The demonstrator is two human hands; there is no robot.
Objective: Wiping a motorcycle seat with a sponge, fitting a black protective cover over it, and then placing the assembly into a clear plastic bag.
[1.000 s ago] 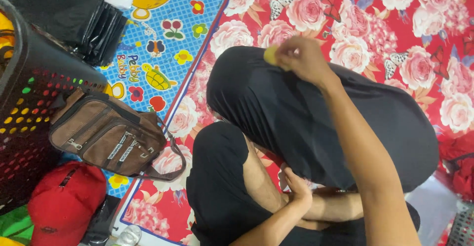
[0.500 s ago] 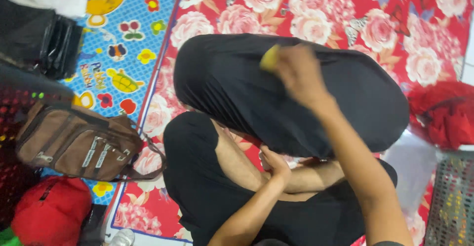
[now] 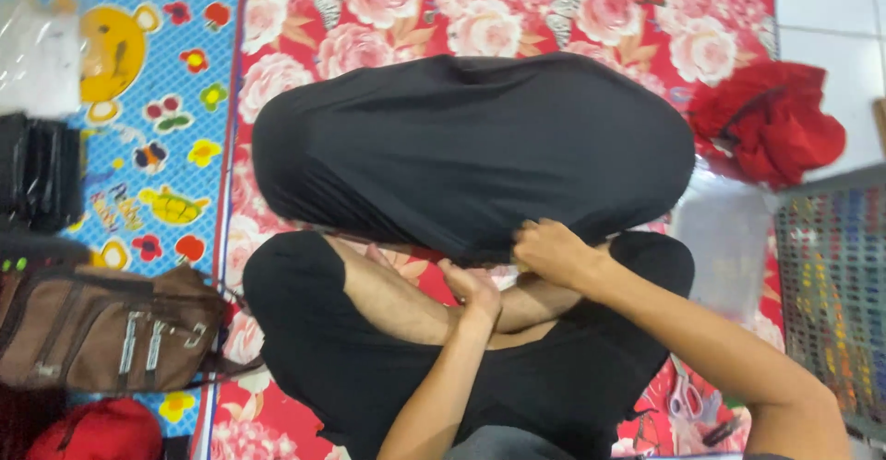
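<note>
A black garment [image 3: 461,146] lies spread flat on a red floral mat [image 3: 517,17] in front of my crossed legs in black shorts [image 3: 305,331]. My right hand [image 3: 552,252] pinches the garment's near edge with closed fingers. My left hand [image 3: 471,289] sits just left of it at the same edge, fingers curled against the fabric; whether it grips the cloth is unclear.
A brown bag [image 3: 101,326] and a red cap [image 3: 97,430] lie at lower left on a blue cartoon mat [image 3: 157,128]. A black folded item [image 3: 37,174] is at far left. A red cloth [image 3: 771,132] and a grey mesh basket [image 3: 831,294] are at right.
My right hand came back from the garment's far side, where it held a small yellow thing, to the near edge. The view shifted right and the garment now lies flatter.
</note>
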